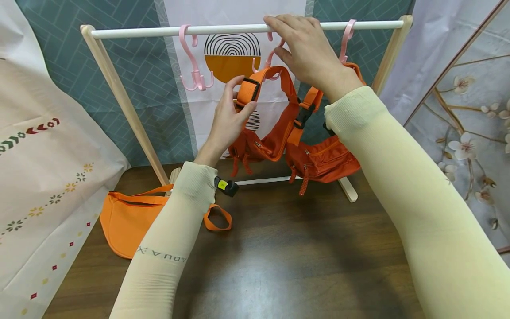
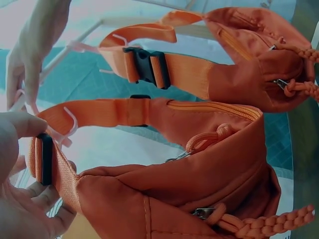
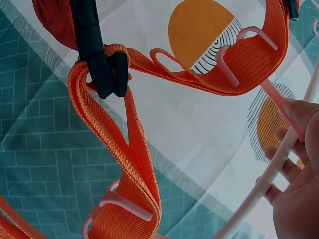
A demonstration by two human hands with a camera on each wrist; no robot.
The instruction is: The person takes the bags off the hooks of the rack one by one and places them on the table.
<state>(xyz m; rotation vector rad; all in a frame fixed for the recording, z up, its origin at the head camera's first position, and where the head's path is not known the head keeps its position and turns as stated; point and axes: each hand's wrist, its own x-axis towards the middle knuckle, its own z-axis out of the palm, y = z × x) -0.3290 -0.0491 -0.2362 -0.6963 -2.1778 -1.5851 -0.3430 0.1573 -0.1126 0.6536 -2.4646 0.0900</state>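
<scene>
Left hand (image 1: 227, 118) pinched the strap (image 3: 244, 74) of the middle red-orange waist bag (image 1: 275, 139) at its black slider (image 2: 46, 160), thumb and fingers together on the webbing. Right hand (image 1: 308, 51) was clamped round the middle pink hook (image 3: 275, 99) where it met the white rail (image 1: 139, 32). Middle bag hung below the rail, strap looped over that hook's prongs. Doing it well probably meant bracing the hook so it didn't slide or twist, seating the webbing deep in both prongs, then easing the weight on before releasing the slider; a snag with the neighbouring strap seemed the likeliest trouble

Containers: second red-orange waist bag (image 1: 326, 161) hung just beside it on the right-hand pink hook (image 1: 347, 40); a plain orange pouch (image 1: 131, 226) lay on the wooden table (image 1: 279, 248), partly behind the left forearm. Contents hidden in all three, couldn't tell if filled
</scene>
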